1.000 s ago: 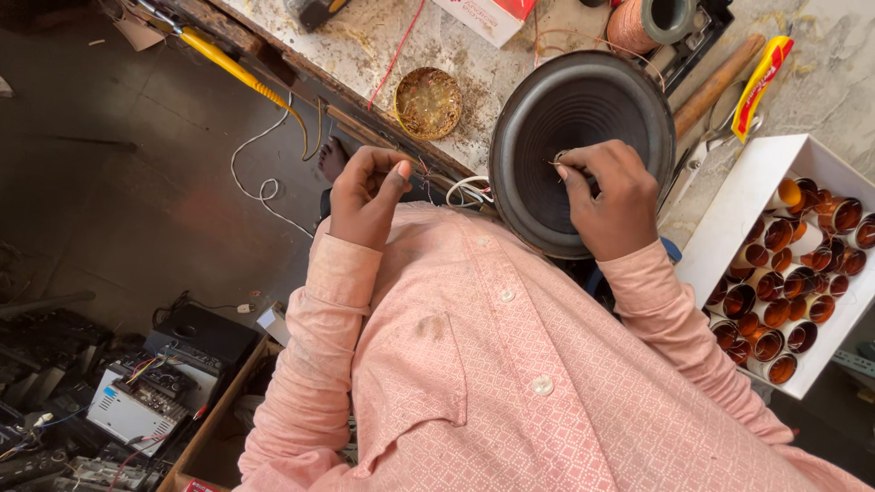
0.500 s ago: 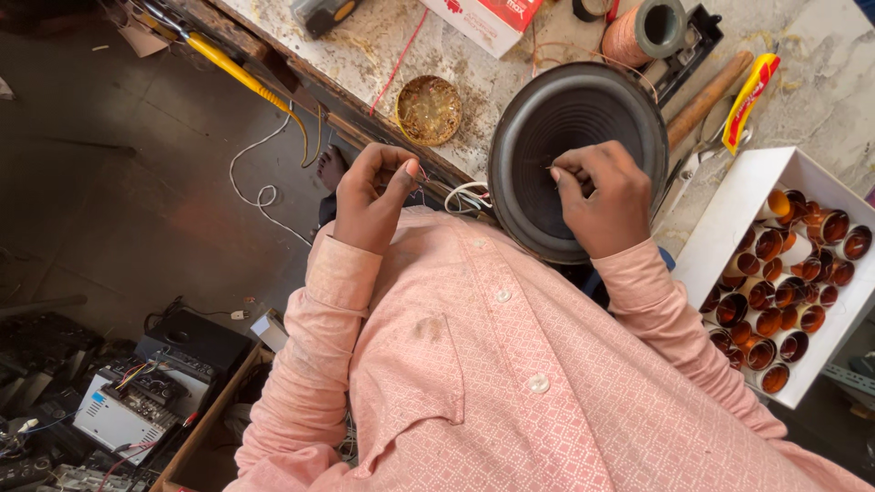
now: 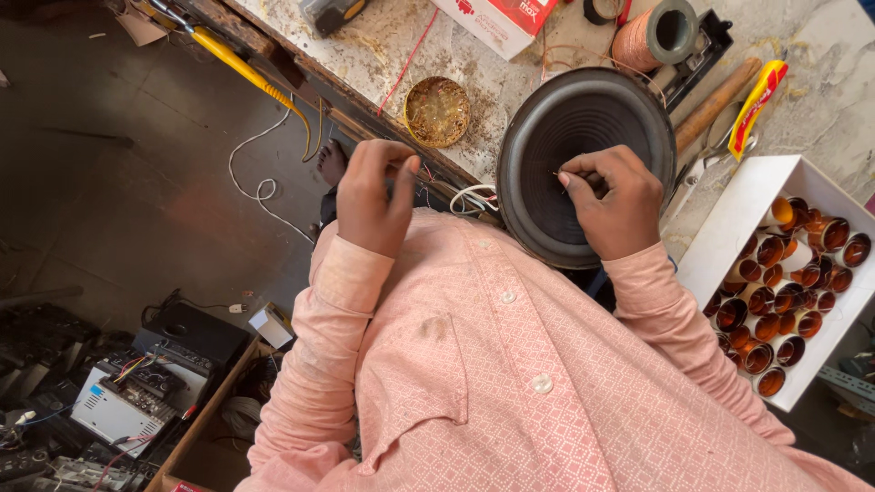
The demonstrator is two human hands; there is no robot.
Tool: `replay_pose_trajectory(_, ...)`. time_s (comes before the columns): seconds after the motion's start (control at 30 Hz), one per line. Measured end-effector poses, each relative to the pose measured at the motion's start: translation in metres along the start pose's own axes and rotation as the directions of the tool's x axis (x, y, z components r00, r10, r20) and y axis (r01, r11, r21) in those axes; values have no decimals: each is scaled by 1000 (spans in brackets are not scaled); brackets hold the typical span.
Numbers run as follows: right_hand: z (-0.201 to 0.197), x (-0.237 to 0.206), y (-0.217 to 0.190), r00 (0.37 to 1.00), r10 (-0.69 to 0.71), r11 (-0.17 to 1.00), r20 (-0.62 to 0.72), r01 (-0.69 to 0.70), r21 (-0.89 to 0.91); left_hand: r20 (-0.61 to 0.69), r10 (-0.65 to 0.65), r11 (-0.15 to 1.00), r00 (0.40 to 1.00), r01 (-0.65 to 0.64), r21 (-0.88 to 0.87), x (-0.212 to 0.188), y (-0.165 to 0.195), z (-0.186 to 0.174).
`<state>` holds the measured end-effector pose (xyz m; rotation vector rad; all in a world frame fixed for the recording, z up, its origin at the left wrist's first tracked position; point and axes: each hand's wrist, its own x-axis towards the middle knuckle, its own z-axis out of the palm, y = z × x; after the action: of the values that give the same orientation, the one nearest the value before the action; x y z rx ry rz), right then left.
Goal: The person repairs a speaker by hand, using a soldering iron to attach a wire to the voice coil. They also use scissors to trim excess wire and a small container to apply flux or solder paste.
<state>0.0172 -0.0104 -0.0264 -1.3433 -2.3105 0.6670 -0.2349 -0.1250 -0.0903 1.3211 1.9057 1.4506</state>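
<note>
Your right hand (image 3: 612, 202) rests inside the round black speaker cone (image 3: 583, 164) at the bench edge, fingers pinched on something too thin to make out. Your left hand (image 3: 375, 196) hovers left of the cone, fingers curled; whether it holds anything is hidden. Right of the cone, the white box of copper-coloured coils (image 3: 784, 282) is cut off.

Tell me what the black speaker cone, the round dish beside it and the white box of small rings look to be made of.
Black round speaker cone: probably matte paper or pulp, dull and ribbed, with a smoother rim. Small round brass-coloured dish: likely metal, given its yellowish sheen. White rectangular box: seemingly cardboard, with thin flat walls. Copper-coloured rings inside: glossy foil or film, hard to tell. The right hand rests on the cone.
</note>
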Motion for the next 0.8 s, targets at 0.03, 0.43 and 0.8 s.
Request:
replay_pose_trajectory(0.03,-1,1,-1,1000,-1,1000,-7,1,2,3,39,999,999,-39,7,3,6,-1)
replay_pose_trajectory(0.43,-5,0,0,999,51,992,19,-53,112,205,534,814,820,-564,140,39,83,31)
replay_pose_trajectory(0.8,1,-1,2,996,78,993,41,-81,84,368,516,767,774,-608,203,49,65,67)
